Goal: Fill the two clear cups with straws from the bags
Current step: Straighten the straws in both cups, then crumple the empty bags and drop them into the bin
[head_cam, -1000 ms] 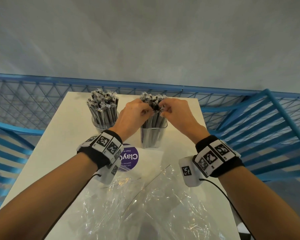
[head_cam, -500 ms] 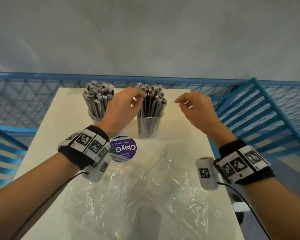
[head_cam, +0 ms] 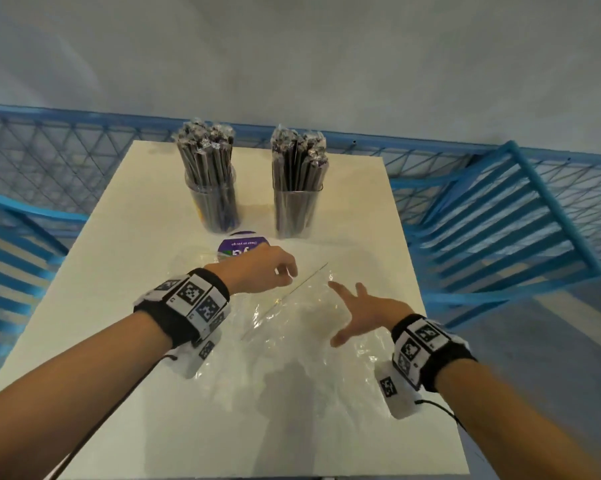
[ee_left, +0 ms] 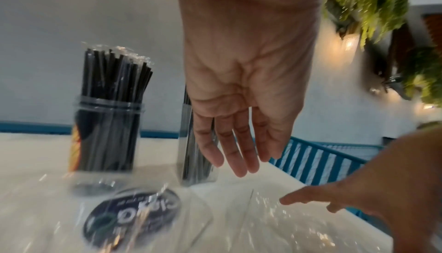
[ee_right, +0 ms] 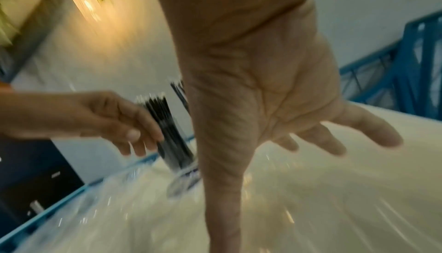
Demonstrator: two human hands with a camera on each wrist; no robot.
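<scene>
Two clear cups stand upright at the far end of the white table [head_cam: 378,209], each packed with wrapped black straws: the left cup [head_cam: 216,202] [ee_left: 105,136] and the right cup [head_cam: 297,206] [ee_left: 196,155]. Crumpled clear bags [head_cam: 292,334] [ee_left: 275,223] lie flat on the near half of the table. My left hand [head_cam: 261,271] [ee_left: 241,117] hovers over the bags with fingers relaxed, holding nothing. My right hand [head_cam: 364,313] [ee_right: 287,117] is spread open just above the bags, fingers straight, empty.
A round purple sticker [head_cam: 238,245] [ee_left: 131,217] lies on the table just in front of the cups, partly under the plastic. Blue metal railing [head_cam: 84,133] runs behind the table, and a blue slatted chair [head_cam: 506,233] stands to the right.
Both hands have let go of the right cup's straws and pulled back toward me, dropping low over the clear bags. The cups stand free and full.
</scene>
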